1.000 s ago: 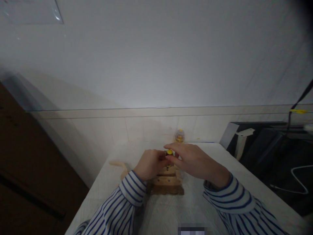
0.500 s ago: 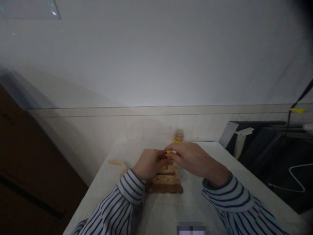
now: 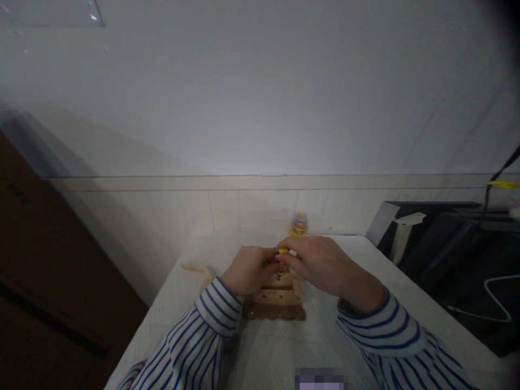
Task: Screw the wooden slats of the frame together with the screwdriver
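My right hand [image 3: 323,264] comes in from the right, its thumb and fingertips pinched round a small yellow piece [image 3: 283,251] with a dark end. Opposite it, my left hand [image 3: 249,269] has its fingers closed at the same spot; what they grip is hidden behind the fingertips. Both hands are over the upper part of a small stepped wooden object [image 3: 280,297], which has dark round spots on its front and a darker brown foot. Its far part is covered by the hands. More yellow shows just below the fingertips.
A clear bag with yellow contents [image 3: 299,223] stands by the wall at the table's far edge. Left of my left hand lies a pale bent wooden piece [image 3: 197,268]. White sheeting covers the table [image 3: 276,357]. Dark equipment and a white cable [image 3: 498,279] are at right.
The view has shifted slightly. Both hands keep their pinch above the wooden object, and I see no clear movement of the yellow piece.
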`<state>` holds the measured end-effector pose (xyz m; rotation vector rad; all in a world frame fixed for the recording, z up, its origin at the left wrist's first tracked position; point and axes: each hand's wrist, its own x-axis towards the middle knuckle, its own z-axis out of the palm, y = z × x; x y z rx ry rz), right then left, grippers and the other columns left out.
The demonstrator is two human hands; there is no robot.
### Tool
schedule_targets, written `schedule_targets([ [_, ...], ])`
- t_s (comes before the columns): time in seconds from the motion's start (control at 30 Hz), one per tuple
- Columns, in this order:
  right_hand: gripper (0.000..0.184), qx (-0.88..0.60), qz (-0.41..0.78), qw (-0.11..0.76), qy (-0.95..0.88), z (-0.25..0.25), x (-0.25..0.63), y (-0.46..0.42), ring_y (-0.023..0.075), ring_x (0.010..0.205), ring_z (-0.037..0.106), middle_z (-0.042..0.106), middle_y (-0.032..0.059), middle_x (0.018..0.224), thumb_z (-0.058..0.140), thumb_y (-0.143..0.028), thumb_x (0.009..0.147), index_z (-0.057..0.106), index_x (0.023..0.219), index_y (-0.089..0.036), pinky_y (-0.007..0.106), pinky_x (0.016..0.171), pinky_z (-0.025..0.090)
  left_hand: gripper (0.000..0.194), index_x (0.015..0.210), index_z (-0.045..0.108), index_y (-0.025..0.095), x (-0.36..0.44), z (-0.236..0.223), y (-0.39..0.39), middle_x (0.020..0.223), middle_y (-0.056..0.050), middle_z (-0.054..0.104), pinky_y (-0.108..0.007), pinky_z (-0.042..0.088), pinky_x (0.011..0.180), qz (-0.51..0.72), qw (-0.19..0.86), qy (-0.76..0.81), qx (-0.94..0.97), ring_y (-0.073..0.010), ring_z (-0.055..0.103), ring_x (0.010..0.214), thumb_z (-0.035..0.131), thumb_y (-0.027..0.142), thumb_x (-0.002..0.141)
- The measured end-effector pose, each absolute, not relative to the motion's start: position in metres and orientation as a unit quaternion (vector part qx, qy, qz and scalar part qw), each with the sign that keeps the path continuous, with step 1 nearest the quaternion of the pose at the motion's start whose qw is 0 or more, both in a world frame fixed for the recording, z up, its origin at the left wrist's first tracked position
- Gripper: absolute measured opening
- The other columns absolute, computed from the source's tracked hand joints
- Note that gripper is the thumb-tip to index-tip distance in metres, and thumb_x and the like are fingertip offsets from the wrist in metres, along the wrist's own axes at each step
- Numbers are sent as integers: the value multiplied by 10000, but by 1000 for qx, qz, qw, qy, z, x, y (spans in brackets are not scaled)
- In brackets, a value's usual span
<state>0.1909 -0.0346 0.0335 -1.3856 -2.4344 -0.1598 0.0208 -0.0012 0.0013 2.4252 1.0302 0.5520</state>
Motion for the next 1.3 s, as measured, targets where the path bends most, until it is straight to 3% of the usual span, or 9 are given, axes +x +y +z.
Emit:
schedule_targets([
  [0.47, 230, -506, -47, 180, -842, 36, 187, -36, 176, 708, 613, 675, 29, 802, 471, -343, 860, 618, 972, -205, 283, 596, 393, 308, 880, 681, 180, 20, -4, 0, 733, -22, 672, -218, 372, 578, 229, 233, 401, 855, -159, 578, 658, 507, 423, 804],
  [0.67, 329, -485, -18, 208, -849, 36, 189, -35, 170, 767, 613, 677, 57, 916, 470, -326, 851, 571, 1127, -178, 289, 671, 430, 281, 881, 684, 180, 17, -2, 0, 746, -26, 678, -218, 376, 591, 230, 244, 388, 858, -156, 582, 669, 499, 382, 818],
  [0.83, 241, -462, -4, 207, -862, 32, 190, -32, 178, 857, 611, 681, 35, 943, 437, -263, 871, 632, 1003, -210, 290, 716, 428, 258, 827, 687, 164, 19, -3, 1, 722, -26, 673, -217, 378, 597, 227, 239, 396, 857, -151, 571, 660, 512, 352, 812],
  [1.3, 221, -482, -36, 188, -855, 30, 192, -31, 177, 806, 614, 681, 26, 884, 437, -296, 884, 623, 967, -210, 281, 653, 400, 267, 882, 682, 167, 21, -3, 0, 748, -22, 675, -216, 388, 614, 221, 244, 387, 861, -150, 572, 674, 486, 340, 827],
])
